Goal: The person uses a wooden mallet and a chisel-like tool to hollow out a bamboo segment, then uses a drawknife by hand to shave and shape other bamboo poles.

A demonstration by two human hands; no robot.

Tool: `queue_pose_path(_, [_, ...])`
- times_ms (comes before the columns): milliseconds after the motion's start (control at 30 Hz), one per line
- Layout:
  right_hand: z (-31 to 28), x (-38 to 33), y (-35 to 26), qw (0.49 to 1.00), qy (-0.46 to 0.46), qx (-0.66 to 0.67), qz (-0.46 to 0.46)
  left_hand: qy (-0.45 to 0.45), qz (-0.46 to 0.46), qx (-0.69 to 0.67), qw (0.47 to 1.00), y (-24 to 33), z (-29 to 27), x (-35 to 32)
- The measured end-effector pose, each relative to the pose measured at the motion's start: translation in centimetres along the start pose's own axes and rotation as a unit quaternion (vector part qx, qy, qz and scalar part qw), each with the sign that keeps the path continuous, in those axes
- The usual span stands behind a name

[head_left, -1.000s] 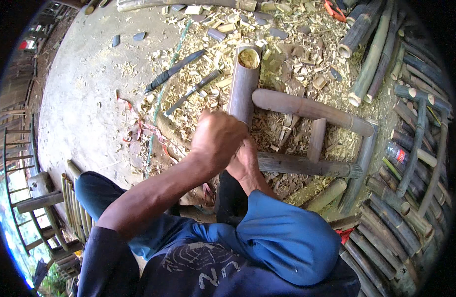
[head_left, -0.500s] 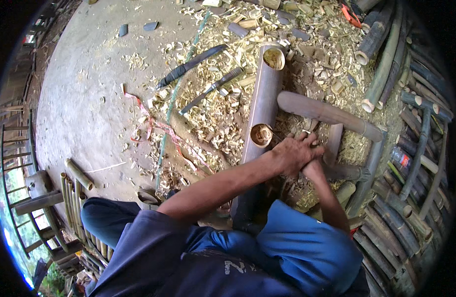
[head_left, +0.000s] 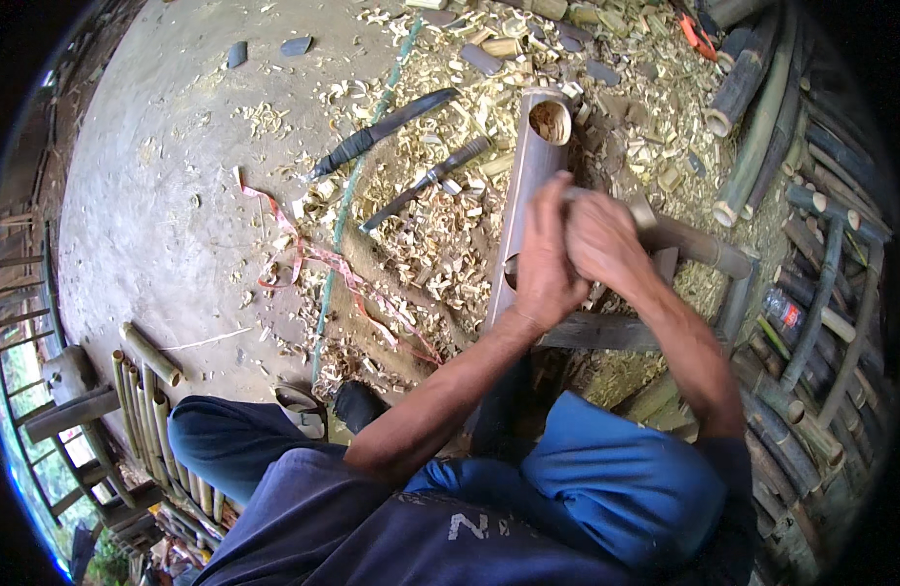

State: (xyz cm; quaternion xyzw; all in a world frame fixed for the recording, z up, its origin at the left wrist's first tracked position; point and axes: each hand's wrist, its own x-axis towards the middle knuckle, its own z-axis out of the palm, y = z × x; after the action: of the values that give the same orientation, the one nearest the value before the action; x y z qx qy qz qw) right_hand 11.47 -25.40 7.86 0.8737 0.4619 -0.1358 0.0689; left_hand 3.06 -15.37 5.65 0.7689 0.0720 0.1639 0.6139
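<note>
Lying slantwise across a litter of pale shavings [head_left: 440,269], a thick bamboo post [head_left: 531,181] is partly covered by the left hand [head_left: 550,259]. Its fingers are blurred and seem to be stretched toward the far end of the post; whether anything is grasped by them cannot be told. Just beside it, the right hand [head_left: 609,242] is held with its fingers curled, also blurred, and whether they are clenched on something cannot be made out. A round hole [head_left: 551,123] is cut near the far end of the post, and shavings are seen inside it. A second hole [head_left: 511,273] is largely hidden by the left hand. To the right, an upper bamboo rail [head_left: 704,247] is partly blocked from view by the right hand, and a lower bamboo rail [head_left: 601,332] is seen below both hands. Left of the post, a chisel-like tool [head_left: 426,183] is laid on the shavings, near a knife with a black-wrapped handle [head_left: 382,132], whose handle is set across a green cord [head_left: 341,225].
</note>
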Motion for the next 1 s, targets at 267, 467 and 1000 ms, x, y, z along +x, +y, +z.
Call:
queue_pose_path(267, [4.7, -7.3, -0.2, 0.941, 0.038, 0.189, 0.279, -0.417, 0.016, 0.093, 0.904, 1.9, 2.9, -0.5])
queue_pose_path(467, [-2.3, -0.1, -0.1, 0.977, -0.17, 0.07, 0.112, -0.132, -0.078, -0.045, 0.987, 1.4, -1.0, 0.5])
queue_pose_path(1000, [3.6, -8.8, 2.0, 0.873, -0.291, 0.36, 0.154, -0.401, -0.18, 0.113, 0.891, 4.6, 2.3, -1.3])
